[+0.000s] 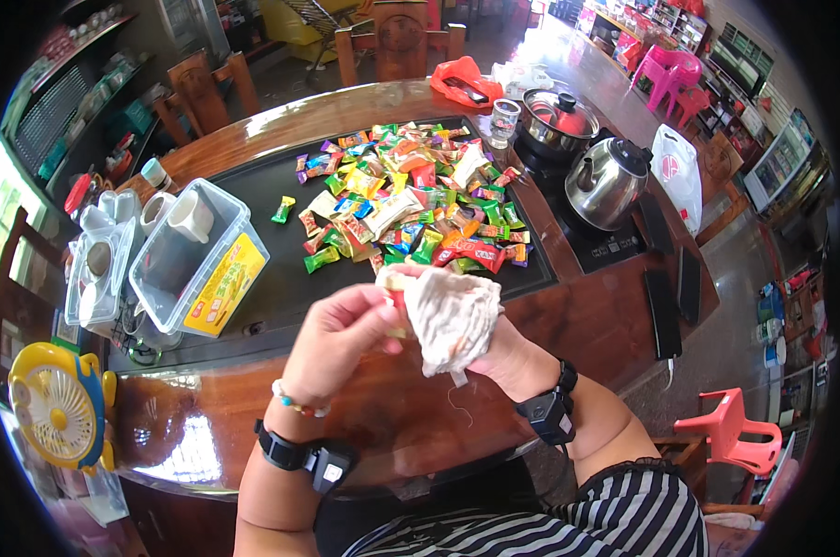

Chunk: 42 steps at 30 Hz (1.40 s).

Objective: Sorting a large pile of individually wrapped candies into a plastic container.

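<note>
My right hand (514, 355) grips a crumpled off-white cloth (455, 313), with a label and a loose thread hanging from its lower edge. Close beside the cloth's left edge, my left hand (347, 327) pinches a small red and yellowish wrapped piece (398, 299), partly covered by the fingers; it looks like a candy. Just beyond both hands, a wide heap of wrapped candies (406, 188) in many colours is spread over a dark tea tray (281, 244). One green-wrapped candy (283, 209) lies apart, left of the heap.
At left are a clear plastic bin (190, 264) with a white cup inside, and a yellow toy-shaped fan (61, 407). A steel kettle (608, 184), a lidded pot (559, 118) and a glass jar (504, 124) stand at right. A red plastic bag (465, 80) lies at the far edge.
</note>
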{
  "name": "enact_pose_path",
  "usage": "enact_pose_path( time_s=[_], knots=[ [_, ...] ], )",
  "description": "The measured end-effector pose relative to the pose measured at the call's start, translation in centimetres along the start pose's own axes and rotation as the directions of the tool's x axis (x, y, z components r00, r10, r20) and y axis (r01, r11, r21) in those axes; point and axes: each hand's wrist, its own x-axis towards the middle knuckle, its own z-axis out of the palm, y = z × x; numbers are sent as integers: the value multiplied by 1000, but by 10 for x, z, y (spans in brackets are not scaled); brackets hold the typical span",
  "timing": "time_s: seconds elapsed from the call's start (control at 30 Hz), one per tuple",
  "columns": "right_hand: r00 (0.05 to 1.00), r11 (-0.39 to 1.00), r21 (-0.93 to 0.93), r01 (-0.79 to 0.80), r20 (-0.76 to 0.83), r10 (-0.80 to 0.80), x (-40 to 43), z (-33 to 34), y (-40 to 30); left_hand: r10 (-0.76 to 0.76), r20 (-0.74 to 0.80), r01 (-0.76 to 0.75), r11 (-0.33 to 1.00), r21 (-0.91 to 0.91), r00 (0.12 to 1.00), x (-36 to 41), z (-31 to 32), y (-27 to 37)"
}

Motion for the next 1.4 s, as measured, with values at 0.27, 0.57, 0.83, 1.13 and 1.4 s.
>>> enact_pose_path(
  time_s=[0.27,0.57,0.83,1.13,1.4],
  knots=[
    [950,535,-793,290,170,-263,-2,-16,1,49,3,-49,994,93,999,1,6,-6],
    [915,638,-692,336,80,-396,-5,-18,-7,170,-299,-168,985,32,939,1,-15,8],
    [999,891,-455,-12,-32,-2,-5,10,-7,26,-55,-5,934,358,998,-5,-3,10],
    [993,844,-533,58,-57,-104,-5,10,-11,142,-178,-87,955,285,974,-5,-8,9],
    [987,854,-510,104,-54,-153,-4,-1,-7,212,-342,-175,975,135,916,-2,-33,21]
  ],
)
